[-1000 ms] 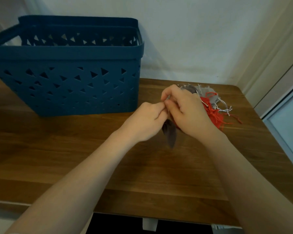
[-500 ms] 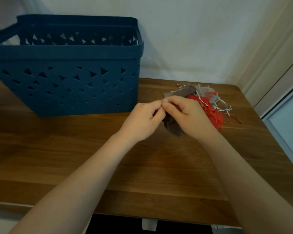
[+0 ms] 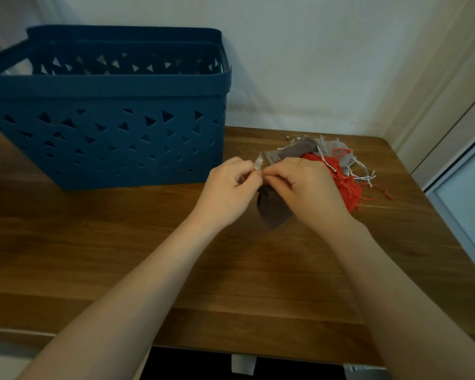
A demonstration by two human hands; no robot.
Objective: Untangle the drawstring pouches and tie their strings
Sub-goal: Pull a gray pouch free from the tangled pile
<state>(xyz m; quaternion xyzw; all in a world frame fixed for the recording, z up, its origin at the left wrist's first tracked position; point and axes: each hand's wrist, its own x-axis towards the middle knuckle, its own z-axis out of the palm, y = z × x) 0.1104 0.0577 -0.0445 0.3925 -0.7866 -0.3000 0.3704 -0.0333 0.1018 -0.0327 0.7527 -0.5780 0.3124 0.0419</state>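
Brown pouch (image 3: 272,207) hangs just below both your hands, long axis pointing down toward you | left hand (image 3: 228,193) and right hand (image 3: 305,187) both pinch its pale string (image 3: 258,163) between them | tangled pile (image 3: 337,165) lies beyond right hand, nearer it.

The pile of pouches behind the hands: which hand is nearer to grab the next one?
Right. The right hand sits just in front of the pile of pouches, while the left hand is nearer the basket. Both now pinch the brown pouch.
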